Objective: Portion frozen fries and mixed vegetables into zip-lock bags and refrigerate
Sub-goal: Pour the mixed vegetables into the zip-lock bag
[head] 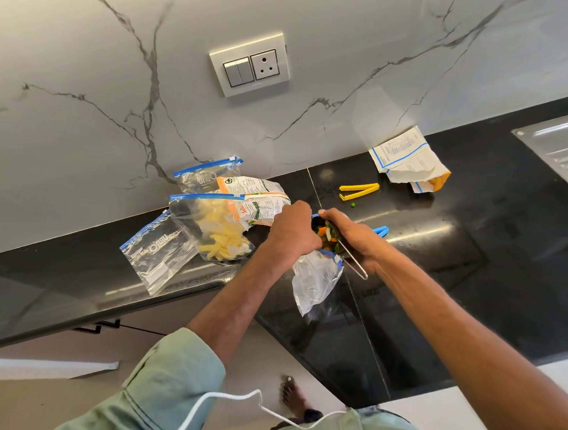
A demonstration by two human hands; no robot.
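Head view, centre frame: the left hand (294,235) grips the mouth of the bag (313,281) to keep it open. The right hand (355,240) grasps a scoop (355,265), apparently tipping vegetables (328,238) in. The fries bag (217,234) and packet (260,199) lie just left on the worktop (444,255), within reach.

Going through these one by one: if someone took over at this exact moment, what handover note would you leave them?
Left hand grips the mouth of an open zip-lock bag.
Right hand holds a metal scoop of mixed vegetables at that mouth.
On the counter: filled fries bag, empty bag, vegetable packet.
Done: one fries portion bagged.
Left: tip vegetables in, seal, refrigerate.
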